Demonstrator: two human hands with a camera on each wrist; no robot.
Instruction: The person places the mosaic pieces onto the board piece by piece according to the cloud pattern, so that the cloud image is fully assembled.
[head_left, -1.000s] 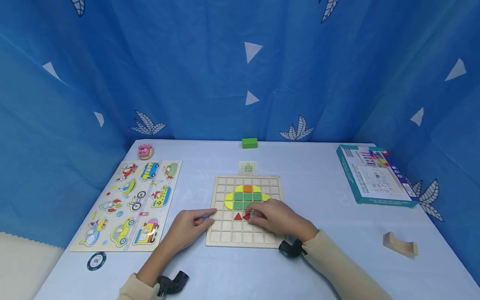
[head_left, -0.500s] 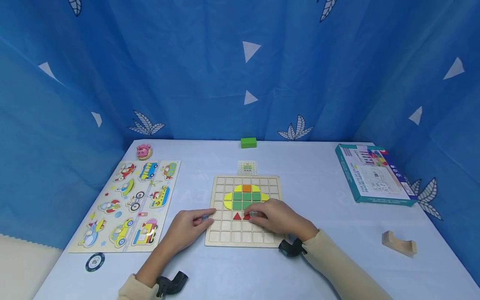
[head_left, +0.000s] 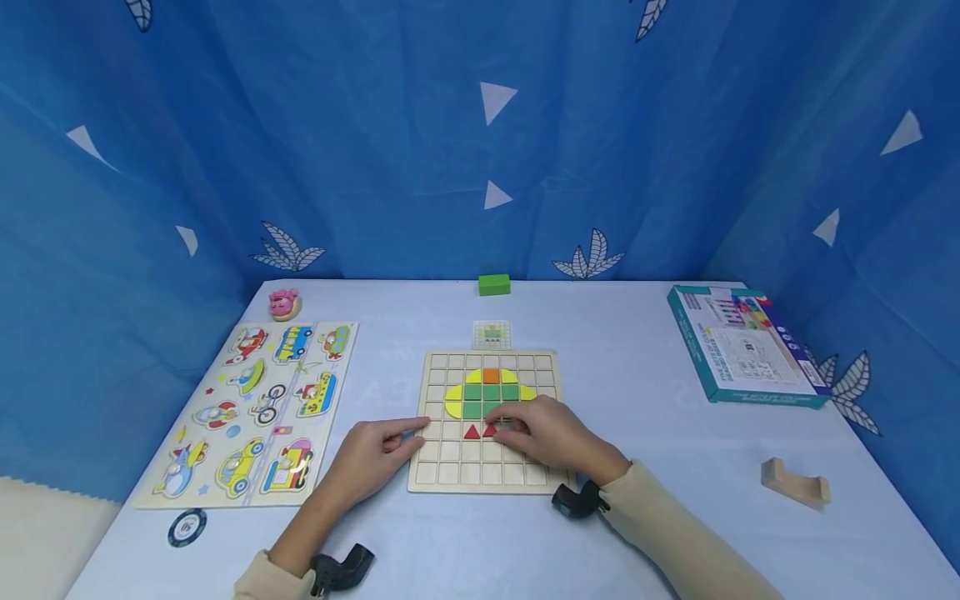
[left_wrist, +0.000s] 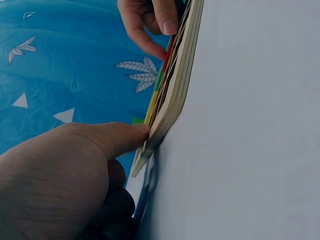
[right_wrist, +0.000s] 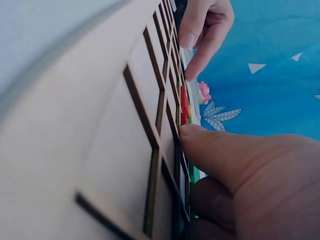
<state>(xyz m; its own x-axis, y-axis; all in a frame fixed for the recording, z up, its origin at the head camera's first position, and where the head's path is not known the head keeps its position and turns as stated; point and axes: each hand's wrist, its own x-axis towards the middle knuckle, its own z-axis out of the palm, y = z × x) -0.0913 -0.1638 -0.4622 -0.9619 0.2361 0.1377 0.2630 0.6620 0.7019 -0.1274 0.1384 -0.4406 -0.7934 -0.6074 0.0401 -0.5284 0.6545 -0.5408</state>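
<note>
A square wooden grid board [head_left: 448, 473] lies flat on the table. Green squares, an orange square [head_left: 491, 376] and yellow rounded pieces [head_left: 453, 392] form a dome in its upper half. Below them a red triangle [head_left: 471, 432] sits in a cell. My right hand [head_left: 551, 433] pinches a second red triangle [head_left: 489, 431] in the cell beside it; its thumb [right_wrist: 210, 142] meets the red piece in the right wrist view. My left hand [head_left: 371, 457] touches the board's left edge with thumb and index finger extended and spread; its thumb [left_wrist: 117, 139] presses there in the left wrist view.
Behind the board lie a small pattern card [head_left: 492, 334] and a green block [head_left: 494, 285]. At left are a vehicle puzzle board [head_left: 247, 421], a pink figure [head_left: 284, 304] and a round chip [head_left: 187, 527]. A box [head_left: 750, 346] and a curved wooden block [head_left: 795, 482] stand right.
The second red triangle has turned from tilted to point-up, in line with the first. The right fingers shifted slightly at it. The left hand has kept its place on the board.
</note>
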